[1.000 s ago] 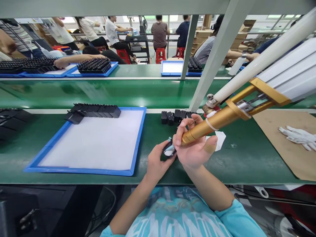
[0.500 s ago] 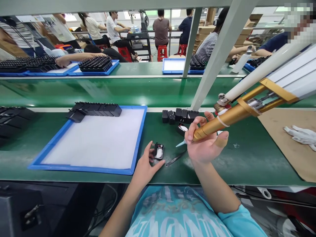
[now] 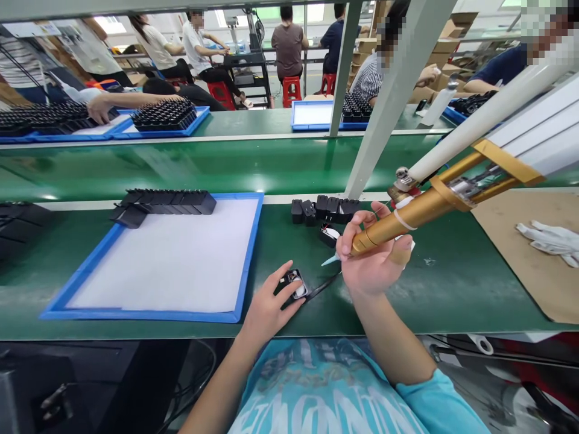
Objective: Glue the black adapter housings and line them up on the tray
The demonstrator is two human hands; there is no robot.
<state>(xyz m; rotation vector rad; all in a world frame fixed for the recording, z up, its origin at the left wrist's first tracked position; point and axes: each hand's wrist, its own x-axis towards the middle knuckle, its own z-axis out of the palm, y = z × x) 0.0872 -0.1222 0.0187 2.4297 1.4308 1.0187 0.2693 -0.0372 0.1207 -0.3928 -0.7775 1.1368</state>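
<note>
- Shirt (image 3: 316, 398): large white lettering across the teal front, creased and cut off by the picture's lower edge, so no word can be read.
- Gold tool (image 3: 398, 223) and black part (image 3: 295, 283): no legible marks.

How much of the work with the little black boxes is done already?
Done, it seems: one row of black plastic cases stands at the back of the blue-rimmed tray. In hand: the left hand holds an open black case, the right hand grips a gold metal dispensing tool. Left: a cluster of black cases on the green belt.
</note>
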